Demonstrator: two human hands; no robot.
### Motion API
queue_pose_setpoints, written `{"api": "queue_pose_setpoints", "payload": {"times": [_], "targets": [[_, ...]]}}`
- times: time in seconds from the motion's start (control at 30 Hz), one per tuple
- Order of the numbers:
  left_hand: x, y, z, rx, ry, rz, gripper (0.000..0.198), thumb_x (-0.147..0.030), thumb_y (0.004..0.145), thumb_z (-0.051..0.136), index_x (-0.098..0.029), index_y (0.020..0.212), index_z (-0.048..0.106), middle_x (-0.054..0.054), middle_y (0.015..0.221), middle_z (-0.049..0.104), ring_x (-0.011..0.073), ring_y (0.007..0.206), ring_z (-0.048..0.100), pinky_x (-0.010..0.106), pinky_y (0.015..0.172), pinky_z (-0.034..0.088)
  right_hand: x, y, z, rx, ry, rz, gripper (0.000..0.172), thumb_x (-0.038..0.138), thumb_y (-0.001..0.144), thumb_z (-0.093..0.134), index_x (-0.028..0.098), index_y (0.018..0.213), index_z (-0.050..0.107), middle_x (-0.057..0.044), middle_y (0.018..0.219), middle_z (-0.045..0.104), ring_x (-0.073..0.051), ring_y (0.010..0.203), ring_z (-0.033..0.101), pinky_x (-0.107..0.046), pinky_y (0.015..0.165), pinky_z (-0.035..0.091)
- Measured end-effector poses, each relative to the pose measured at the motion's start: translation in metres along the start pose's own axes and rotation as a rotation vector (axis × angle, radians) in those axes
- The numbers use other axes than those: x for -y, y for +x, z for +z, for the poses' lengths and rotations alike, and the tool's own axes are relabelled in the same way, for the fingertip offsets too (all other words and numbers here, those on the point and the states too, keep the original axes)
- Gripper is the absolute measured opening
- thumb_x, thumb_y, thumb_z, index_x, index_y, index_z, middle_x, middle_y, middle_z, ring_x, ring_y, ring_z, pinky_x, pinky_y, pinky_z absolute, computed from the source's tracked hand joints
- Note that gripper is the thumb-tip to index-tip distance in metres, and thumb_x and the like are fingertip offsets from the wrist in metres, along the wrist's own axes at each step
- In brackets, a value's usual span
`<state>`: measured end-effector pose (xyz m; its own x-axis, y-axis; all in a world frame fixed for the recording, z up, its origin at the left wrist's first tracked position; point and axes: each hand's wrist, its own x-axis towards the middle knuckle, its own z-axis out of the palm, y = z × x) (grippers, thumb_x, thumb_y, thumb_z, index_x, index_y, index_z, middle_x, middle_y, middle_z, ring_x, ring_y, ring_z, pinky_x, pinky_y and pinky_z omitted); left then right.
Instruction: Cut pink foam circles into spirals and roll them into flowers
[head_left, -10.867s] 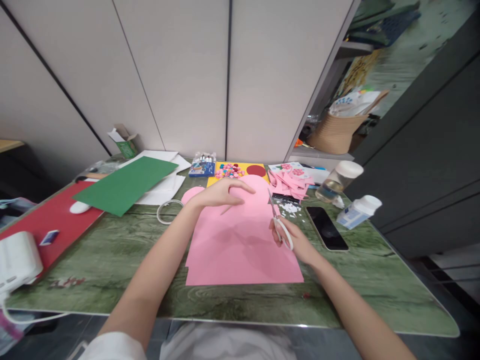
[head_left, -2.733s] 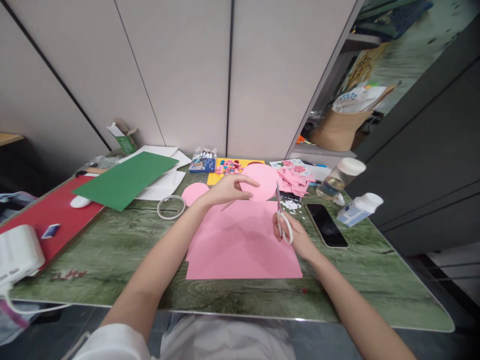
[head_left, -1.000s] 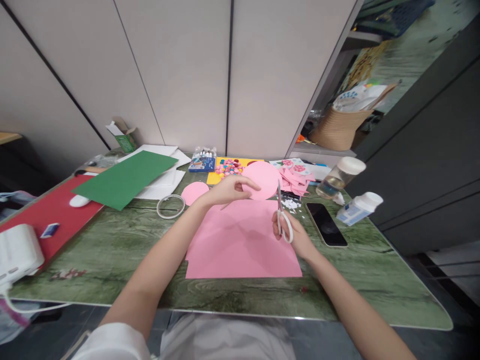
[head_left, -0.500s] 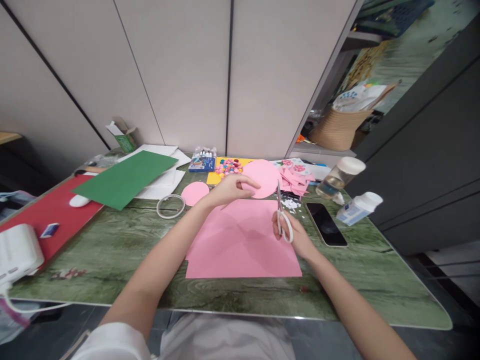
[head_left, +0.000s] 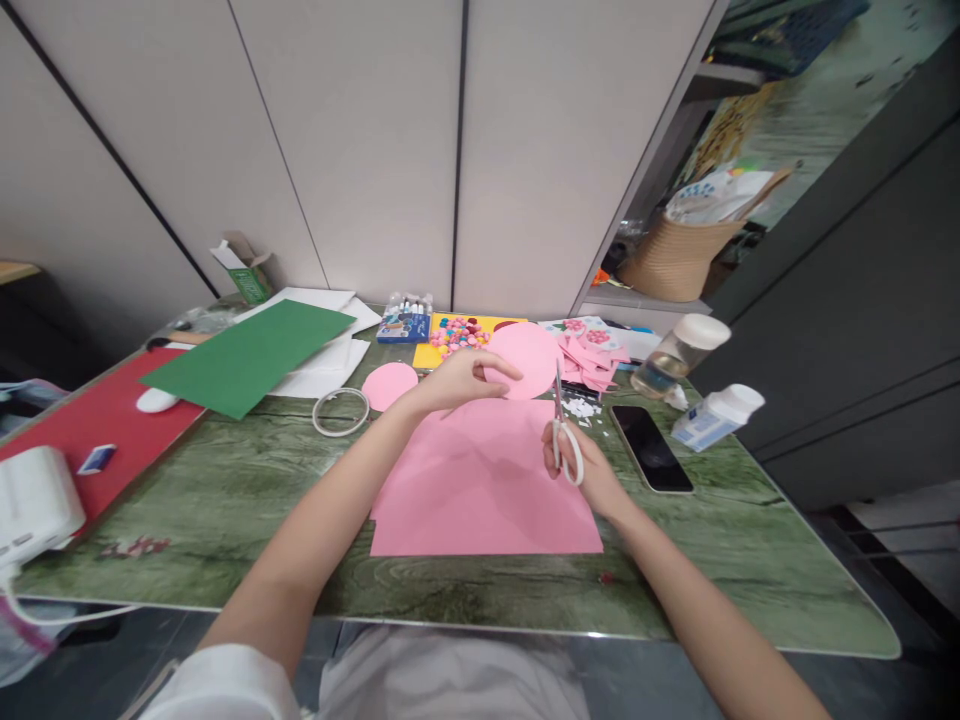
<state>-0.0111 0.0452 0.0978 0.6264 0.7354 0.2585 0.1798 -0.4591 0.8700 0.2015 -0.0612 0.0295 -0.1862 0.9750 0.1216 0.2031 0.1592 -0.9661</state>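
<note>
- The left hand (head_left: 466, 378) is pinching the left side of the large disc (head_left: 526, 352) between thumb and fingers.
- The disc is lying just beyond the far edge of the pink sheet (head_left: 491, 490) from the wearer's seat, and is partly covering the yellow sheet (head_left: 427, 356).
- The right hand (head_left: 598, 478) is gripping the scissors (head_left: 559, 412) by the white handles; the blades are pointing away from the wearer and meeting the disc's right edge (whether paper is sitting between them is too small to tell).
- The step in hand, by judgement, is trimming the disc's outline: its edge is looking nearly round, and pink offcuts (head_left: 589, 364) are lying just beyond the blades.
- Any further cut would be calling for a small turn of the disc by the left hand, with the scissors staying close to the curve.
- The small disc (head_left: 391, 386) is resting on the surface (head_left: 720, 560), left of the pink sheet and near the ring (head_left: 341, 433).
</note>
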Motion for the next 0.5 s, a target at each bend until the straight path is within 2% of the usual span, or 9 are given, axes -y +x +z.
{"api": "queue_pose_setpoints", "payload": {"times": [0.2, 0.37, 0.5], "targets": [[-0.0015, -0.0006, -0.0029, -0.006, 0.024, 0.014, 0.028, -0.015, 0.071, 0.055, -0.017, 0.095, 0.068, 0.005, 0.1, 0.068, 0.0078, 0.068, 0.058, 0.018, 0.06, 0.046, 0.0, 0.0003, -0.0007, 0.008, -0.001, 0.012, 0.029, 0.046, 0.091, 0.035, 0.02, 0.086, 0.047, 0.004, 0.057, 0.048, -0.011, 0.051, 0.043, -0.026, 0.053, 0.032], [-0.0019, -0.0011, -0.0039, 0.005, 0.046, 0.037, 0.041, -0.01, 0.071, 0.05, -0.019, 0.109, 0.064, 0.006, 0.109, 0.066, 0.0077, 0.07, 0.057, 0.018, 0.058, 0.044, -0.0013, 0.0003, -0.0005, 0.015, -0.018, 0.014, 0.03, 0.047, 0.091, 0.035, 0.02, 0.087, 0.048, 0.004, 0.056, 0.048, -0.011, 0.051, 0.043, -0.027, 0.053, 0.033], [-0.0022, -0.0015, -0.0047, 0.034, 0.06, 0.052, 0.045, -0.009, 0.07, 0.049, -0.021, 0.111, 0.062, 0.005, 0.115, 0.063, 0.0092, 0.077, 0.059, 0.018, 0.06, 0.045, 0.0017, -0.0007, -0.0001, 0.015, -0.029, 0.014, 0.031, 0.047, 0.091, 0.034, 0.02, 0.087, 0.048, 0.004, 0.056, 0.049, -0.012, 0.052, 0.043, -0.027, 0.055, 0.033]]}}
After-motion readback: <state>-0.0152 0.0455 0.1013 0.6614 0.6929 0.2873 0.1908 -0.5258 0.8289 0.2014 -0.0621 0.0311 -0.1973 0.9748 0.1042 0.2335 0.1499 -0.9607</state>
